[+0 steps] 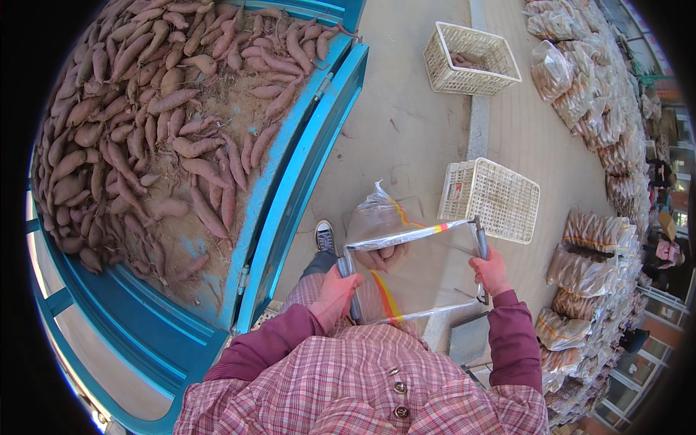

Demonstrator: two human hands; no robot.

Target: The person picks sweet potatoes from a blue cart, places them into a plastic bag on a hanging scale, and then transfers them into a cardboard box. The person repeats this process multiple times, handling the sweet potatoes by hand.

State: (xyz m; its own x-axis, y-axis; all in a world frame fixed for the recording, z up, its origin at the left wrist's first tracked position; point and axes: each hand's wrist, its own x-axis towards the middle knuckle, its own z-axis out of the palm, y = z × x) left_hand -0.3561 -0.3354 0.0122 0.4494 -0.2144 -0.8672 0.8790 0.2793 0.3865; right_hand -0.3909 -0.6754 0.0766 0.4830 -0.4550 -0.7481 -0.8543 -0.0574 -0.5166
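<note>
A clear plastic bag (429, 272) with red and yellow stripes is stretched wide at its mouth between two dark rods. My left hand (337, 288) grips the left rod (350, 272), and my right hand (491, 272) grips the right rod (481, 244). Down inside the bag, several sweet potatoes (386, 255) show at the bottom. The bag's far corner (385, 193) stands up crumpled. To my left, a large heap of sweet potatoes (130, 114) lies on the bed of a blue truck.
The truck's lowered blue side panel (310, 179) runs along my left. One white plastic crate (472, 73) holds a few sweet potatoes; another crate (492, 201) is nearer. Filled clear bags (590, 255) are stacked on the right. People (669, 250) appear at the far right.
</note>
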